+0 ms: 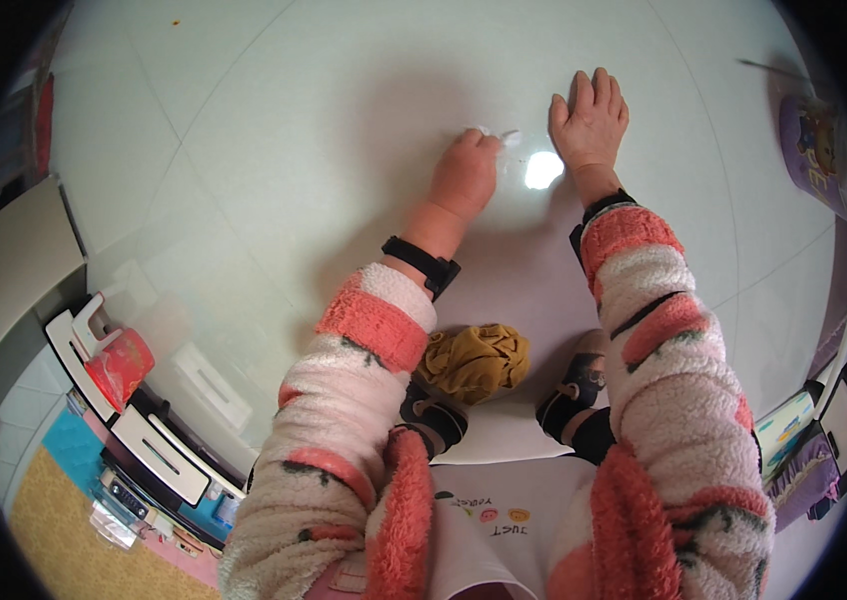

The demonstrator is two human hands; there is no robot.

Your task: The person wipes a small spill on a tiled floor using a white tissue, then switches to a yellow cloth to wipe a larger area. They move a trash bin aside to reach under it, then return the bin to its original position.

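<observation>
My left hand (468,174) is closed on a crumpled white tissue (511,138), pressed against the glossy pale tiled floor (303,135). Most of the tissue is hidden under the fingers. To its right, my right hand (590,124) rests palm down on the floor with the fingers spread and nothing held. Between the two hands lies a bright light reflection on the tile. Nearer my body, a bunched mustard-yellow cloth (477,363) sits on the floor between my dark shoes (577,375).
At the left stand a red cup-like container (120,366) and a white drawer front (161,457). A purple bin with a printed bear (813,146) is at the right edge. Lower right, a purple ruffled fabric item (806,476) shows. A small orange speck (176,22) lies far off.
</observation>
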